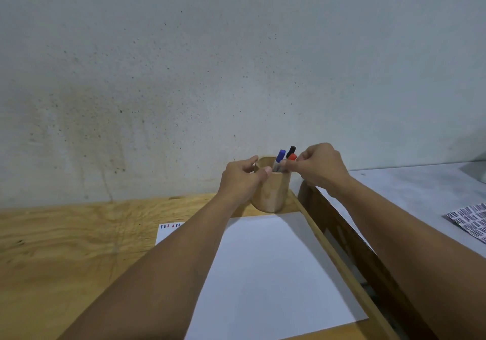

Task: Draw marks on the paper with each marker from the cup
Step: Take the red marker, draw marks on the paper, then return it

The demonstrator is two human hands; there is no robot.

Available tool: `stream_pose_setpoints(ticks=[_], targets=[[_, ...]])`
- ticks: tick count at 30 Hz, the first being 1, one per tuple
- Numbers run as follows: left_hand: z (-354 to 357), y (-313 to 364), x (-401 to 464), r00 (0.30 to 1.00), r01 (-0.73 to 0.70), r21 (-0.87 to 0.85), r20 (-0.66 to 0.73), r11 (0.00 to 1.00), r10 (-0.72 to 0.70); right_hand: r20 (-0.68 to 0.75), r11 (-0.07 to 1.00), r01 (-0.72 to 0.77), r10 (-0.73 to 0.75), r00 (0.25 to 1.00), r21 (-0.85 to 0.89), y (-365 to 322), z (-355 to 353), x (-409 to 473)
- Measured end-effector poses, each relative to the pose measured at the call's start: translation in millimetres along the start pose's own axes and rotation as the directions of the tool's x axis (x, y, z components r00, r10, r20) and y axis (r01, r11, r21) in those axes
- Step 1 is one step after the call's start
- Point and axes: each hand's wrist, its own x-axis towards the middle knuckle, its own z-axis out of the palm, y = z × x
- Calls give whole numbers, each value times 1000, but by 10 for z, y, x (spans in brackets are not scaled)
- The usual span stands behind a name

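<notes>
A round wooden cup (272, 192) stands at the far end of the white paper (268, 266). Three markers stick out of it: one with a blue cap (280, 155), one with a black cap (290, 151), one with a red cap (292, 157). My left hand (240, 182) grips the cup's left side, thumb on the rim. My right hand (319, 167) reaches over the cup from the right, its fingertips pinching the blue marker's barrel just above the rim. Short blue and red marks (170, 226) show at the paper's far left corner.
The paper lies on a plywood table (65, 247) against a speckled grey wall. The table's right edge (339, 258) runs close beside the paper. Beyond it is a dark wooden rail (349, 234) and a grey surface with a patterned sheet (470, 221).
</notes>
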Motion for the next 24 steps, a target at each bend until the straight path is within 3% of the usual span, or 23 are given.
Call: stream_pose_setpoints(ticks=[13, 16, 20, 24], targets=[[14, 18, -18, 1000, 21, 1, 6, 1000, -21, -47, 984, 1, 7, 999, 180, -38, 132, -5], [10, 7, -24, 1000, 15, -1, 13, 1000, -15, -110, 958, 70, -41, 993, 277, -116, 21, -5], [5, 29, -32, 1000, 13, 31, 14, 999, -14, -283, 935, 246, -170, 944, 257, -301, -198, 18], [-14, 96, -77, 996, 46, 70, 76, 996, -51, -363, 835, 421, -292, 885, 355, -576, -413, -66]])
